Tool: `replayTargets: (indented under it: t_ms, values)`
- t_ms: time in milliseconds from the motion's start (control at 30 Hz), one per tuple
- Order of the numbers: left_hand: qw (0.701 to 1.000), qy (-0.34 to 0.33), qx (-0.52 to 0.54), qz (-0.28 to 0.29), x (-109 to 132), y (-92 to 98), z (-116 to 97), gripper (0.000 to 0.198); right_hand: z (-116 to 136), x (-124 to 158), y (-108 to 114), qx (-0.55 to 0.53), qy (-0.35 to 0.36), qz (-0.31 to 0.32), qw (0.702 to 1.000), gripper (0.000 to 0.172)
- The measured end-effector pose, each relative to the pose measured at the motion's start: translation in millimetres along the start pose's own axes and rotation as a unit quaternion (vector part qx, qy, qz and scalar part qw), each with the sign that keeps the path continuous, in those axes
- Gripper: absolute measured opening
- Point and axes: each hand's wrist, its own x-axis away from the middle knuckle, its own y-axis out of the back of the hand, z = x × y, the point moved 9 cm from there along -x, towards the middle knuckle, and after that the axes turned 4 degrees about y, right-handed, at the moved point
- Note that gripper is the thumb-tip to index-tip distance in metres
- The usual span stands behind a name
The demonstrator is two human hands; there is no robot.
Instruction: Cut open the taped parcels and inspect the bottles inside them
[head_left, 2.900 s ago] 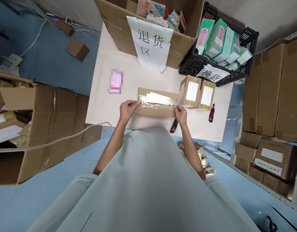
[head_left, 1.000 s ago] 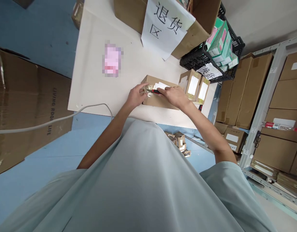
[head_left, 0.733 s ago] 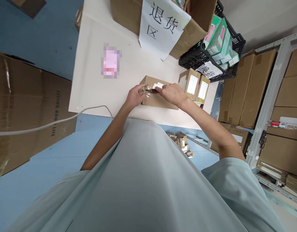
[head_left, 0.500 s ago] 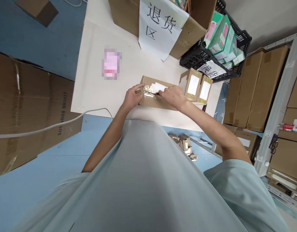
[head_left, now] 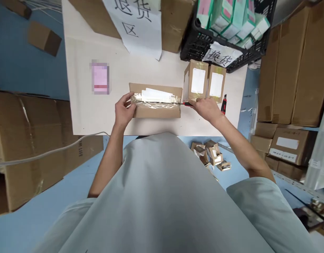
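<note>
A long taped cardboard box (head_left: 156, 110) lies on the white table (head_left: 83, 105) right in front of me. My left hand (head_left: 124, 111) grips its left end, fingers curled over the edge. At the box's right end my right hand (head_left: 207, 109) is closed round a red and black utility knife (head_left: 187, 103), whose tip points at the taped seam. A white label shows under the shiny tape on top.
Two small labelled boxes (head_left: 204, 81) stand just right of the long box, a second red knife (head_left: 224, 104) beside them. Behind are a big carton with a paper sign (head_left: 137, 26) and a black crate (head_left: 201, 45) of green boxes. Cartons surround the table; scraps (head_left: 211, 156) lie on the floor.
My right hand with the knife has travelled along the seam from the box's left part to its right end. My left hand stayed on the left end. The view shifted.
</note>
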Motion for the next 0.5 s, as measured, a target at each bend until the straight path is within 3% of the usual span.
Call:
replayTargets:
  t_ms: [167, 267, 367, 500]
  values:
    - [0.994, 0.013, -0.102, -0.035, 7.4, 3.4, -15.9, 0.056, -3.0, 17.2, -35.0, -0.087, -0.038, -0.039, 0.995, 0.052]
    - [0.985, -0.017, -0.163, -0.053, 13.7, -7.9, -44.7, 0.057, 1.2, 36.0, -57.8, -0.137, -0.069, -0.042, 0.987, 0.054]
    - [0.976, -0.089, -0.197, 0.014, 18.4, -53.3, -88.3, 0.059, 5.3, 52.5, -75.8, -0.187, -0.088, -0.043, 0.977, 0.053]
    - [0.944, -0.178, -0.212, 0.179, 21.6, -137.5, -136.7, 0.075, 0.6, 65.8, -90.5, -0.238, -0.105, -0.054, 0.964, 0.051]
